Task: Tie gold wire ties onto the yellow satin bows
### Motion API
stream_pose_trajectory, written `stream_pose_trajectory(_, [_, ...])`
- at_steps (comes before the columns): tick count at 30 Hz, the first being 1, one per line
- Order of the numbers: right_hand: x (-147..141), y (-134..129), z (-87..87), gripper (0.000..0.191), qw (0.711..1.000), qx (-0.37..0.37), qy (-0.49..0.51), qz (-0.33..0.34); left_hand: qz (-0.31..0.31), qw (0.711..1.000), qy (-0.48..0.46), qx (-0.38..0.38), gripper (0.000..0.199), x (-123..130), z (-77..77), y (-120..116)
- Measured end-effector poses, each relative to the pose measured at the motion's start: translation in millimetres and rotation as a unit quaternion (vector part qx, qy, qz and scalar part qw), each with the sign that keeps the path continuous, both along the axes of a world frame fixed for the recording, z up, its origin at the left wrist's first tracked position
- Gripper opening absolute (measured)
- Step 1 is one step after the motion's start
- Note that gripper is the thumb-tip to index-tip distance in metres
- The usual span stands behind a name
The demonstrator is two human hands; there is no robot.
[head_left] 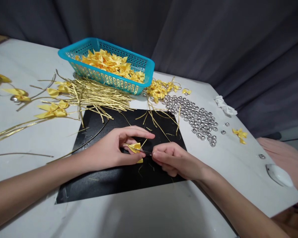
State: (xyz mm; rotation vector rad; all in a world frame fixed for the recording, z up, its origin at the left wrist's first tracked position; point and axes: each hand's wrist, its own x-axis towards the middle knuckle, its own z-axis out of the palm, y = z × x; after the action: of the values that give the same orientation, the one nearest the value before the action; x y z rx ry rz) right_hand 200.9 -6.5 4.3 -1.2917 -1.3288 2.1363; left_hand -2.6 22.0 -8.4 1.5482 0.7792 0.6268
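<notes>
Over the black mat (109, 181), my left hand (116, 145) is curled around a yellow ribbon bow (136, 147), holding it between thumb and fingers while the index finger stretches out above. A thin gold cord (144, 142) sticks out near the bow. My right hand (175, 158) is closed in a pinch just to the right. Between its thumb and forefinger is the end of a thin dark strand (146, 152) that runs to the bow; whether this is cord or a slim tool I cannot tell.
Behind the mat stands a blue basket (91, 41) of yellow bows. Gold cords (96, 94) lie in front of it. Silver bead-like pieces (198, 119) spread to the right, beside more bows (159, 89). A white mouse-shaped object (279, 175) sits near the table's right edge.
</notes>
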Motion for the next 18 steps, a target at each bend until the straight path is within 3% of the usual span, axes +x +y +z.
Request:
stream_pose_trajectory(8, [3.0, 0.4, 1.9, 0.045, 1.000, 0.006, -0.010, 0.024, 0.002, 1.000, -0.018, -0.013, 0.042, -0.4, 0.0, -0.4])
stream_pose_trajectory(11, [14.9, 5.5, 10.3, 0.043, 0.991, 0.101, -0.081, 0.040, -0.005, 0.999, -0.034, -0.037, 0.045, -0.5, -0.2, -0.2])
stream_pose_trajectory(13, [24.2, 10.3, 14.6, 0.039, 0.957, 0.225, -0.181, 0.031, -0.010, 0.997, -0.046, -0.055, 0.046, -0.6, -0.2, -0.5])
stream_pose_trajectory(15, [30.9, 14.7, 15.1, 0.036, 0.889, 0.343, -0.302, 0.029, -0.010, 0.995, -0.062, -0.072, 0.046, -0.6, -0.6, -0.9])
stream_pose_trajectory(18, [31.9, 17.5, 9.2, 0.033, 0.804, 0.426, -0.407, 0.081, -0.006, 0.993, -0.085, -0.085, 0.044, -0.6, -1.5, -1.1])
